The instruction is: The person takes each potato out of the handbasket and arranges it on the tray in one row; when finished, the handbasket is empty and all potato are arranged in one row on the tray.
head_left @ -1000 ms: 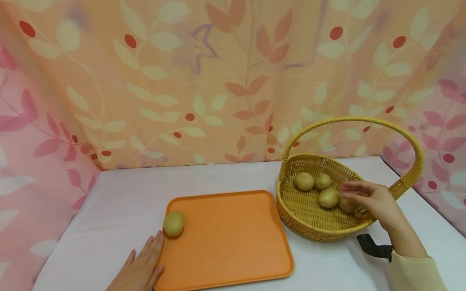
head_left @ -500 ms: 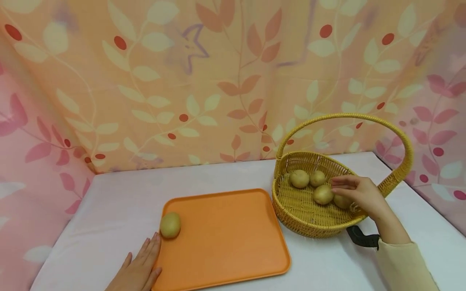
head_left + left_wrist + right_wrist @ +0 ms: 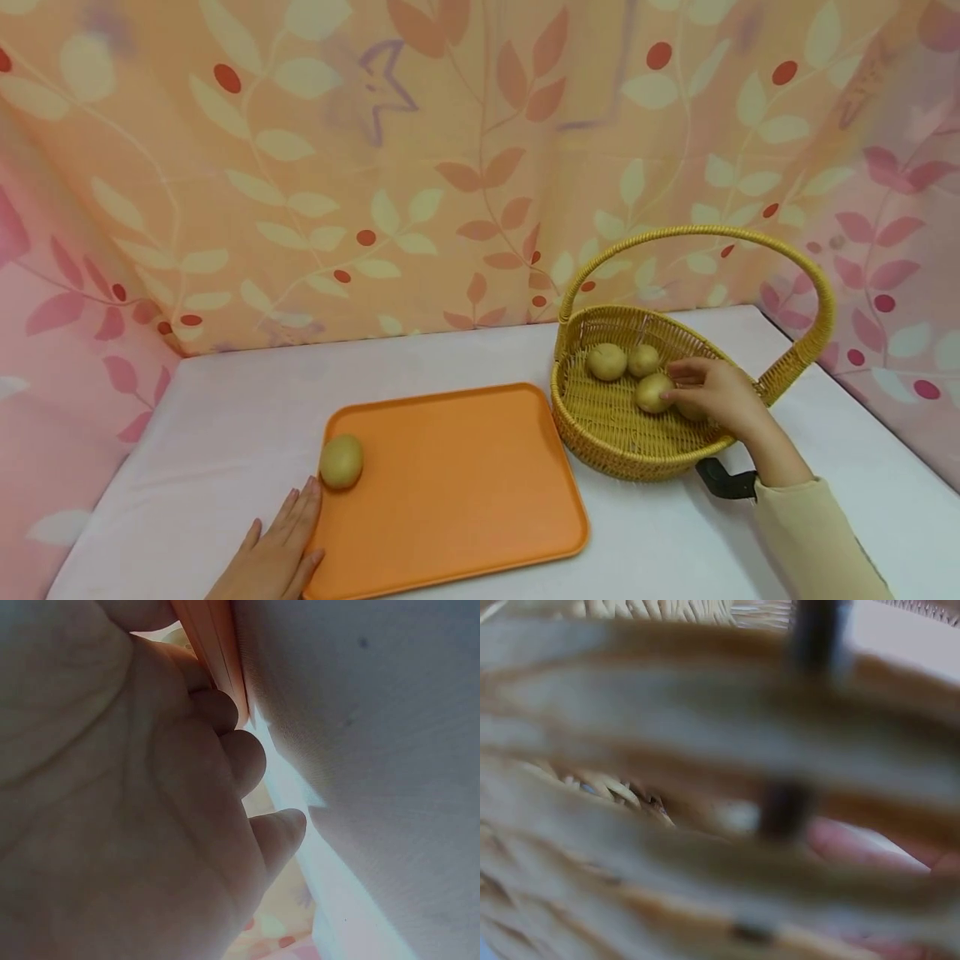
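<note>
Golden wicker basket [image 3: 636, 468], four potatoes [image 3: 652, 393], right grip [image 3: 718, 393] inside, apart; orange tray [image 3: 457, 492], one potato [image 3: 341, 462], left grip [image 3: 272, 550] straight-fingered.

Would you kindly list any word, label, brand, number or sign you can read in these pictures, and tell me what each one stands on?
There is no readable text on the orange tray, basket or potatoes.
Backdrop cloth: a purple star outline, no lettering; faint marks at upper right too blurred to read.

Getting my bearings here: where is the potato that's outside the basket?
In the head view, the potato lies on the orange tray near its far left corner, just beyond the left hand.
</note>
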A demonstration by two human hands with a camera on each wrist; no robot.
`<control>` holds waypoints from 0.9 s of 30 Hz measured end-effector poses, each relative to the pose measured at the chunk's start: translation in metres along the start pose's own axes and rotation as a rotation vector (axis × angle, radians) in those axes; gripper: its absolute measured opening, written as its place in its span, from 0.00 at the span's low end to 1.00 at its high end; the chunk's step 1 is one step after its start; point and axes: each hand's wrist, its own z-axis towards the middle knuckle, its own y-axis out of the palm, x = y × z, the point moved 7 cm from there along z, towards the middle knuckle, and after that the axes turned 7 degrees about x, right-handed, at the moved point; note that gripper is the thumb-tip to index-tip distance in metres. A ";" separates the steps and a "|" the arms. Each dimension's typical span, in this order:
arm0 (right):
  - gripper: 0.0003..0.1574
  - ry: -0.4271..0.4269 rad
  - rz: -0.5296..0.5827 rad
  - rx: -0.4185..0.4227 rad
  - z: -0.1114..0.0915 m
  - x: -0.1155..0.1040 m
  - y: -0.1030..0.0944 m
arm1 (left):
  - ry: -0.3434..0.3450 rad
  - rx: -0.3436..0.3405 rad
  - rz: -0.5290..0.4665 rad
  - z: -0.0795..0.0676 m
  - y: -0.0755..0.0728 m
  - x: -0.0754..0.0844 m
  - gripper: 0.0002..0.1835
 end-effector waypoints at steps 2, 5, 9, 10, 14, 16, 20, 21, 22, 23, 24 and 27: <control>0.34 -0.021 -0.012 -0.015 0.002 -0.002 0.002 | -0.001 0.002 -0.004 0.000 0.000 -0.001 0.46; 0.28 -0.102 -0.012 -0.060 0.002 -0.007 0.007 | -0.005 0.004 -0.013 -0.001 0.002 -0.002 0.46; 0.21 -0.231 0.013 -0.125 -0.001 -0.014 0.014 | -0.019 -0.023 -0.001 0.000 0.005 -0.004 0.45; 0.21 -0.249 0.010 -0.138 -0.002 -0.015 0.015 | -0.021 -0.031 0.003 0.000 0.005 -0.003 0.45; 0.22 -0.280 -0.001 -0.159 -0.003 -0.017 0.017 | -0.030 -0.062 0.018 0.001 0.004 -0.002 0.44; 0.21 -0.299 0.007 -0.166 -0.003 -0.018 0.018 | -0.028 -0.058 0.021 0.000 0.004 -0.003 0.44; 0.18 -0.329 0.121 -0.241 -0.004 -0.022 0.021 | -0.022 -0.040 0.026 -0.001 0.003 -0.004 0.45; 0.18 -0.328 0.154 -0.275 -0.005 -0.022 0.023 | -0.022 -0.035 0.019 -0.001 0.003 -0.004 0.45; 0.19 -0.320 0.182 -0.311 -0.005 -0.022 0.025 | -0.018 -0.025 0.018 -0.001 0.003 -0.004 0.46; 0.21 -0.310 0.202 -0.346 -0.006 -0.021 0.027 | -0.017 -0.016 0.012 -0.001 0.003 -0.003 0.46; 0.23 -0.298 0.216 -0.379 -0.007 -0.021 0.029 | -0.015 -0.008 0.007 -0.001 0.003 -0.003 0.46; 0.27 -0.287 0.208 -0.416 -0.008 -0.019 0.031 | -0.009 0.011 0.001 -0.001 0.003 -0.002 0.47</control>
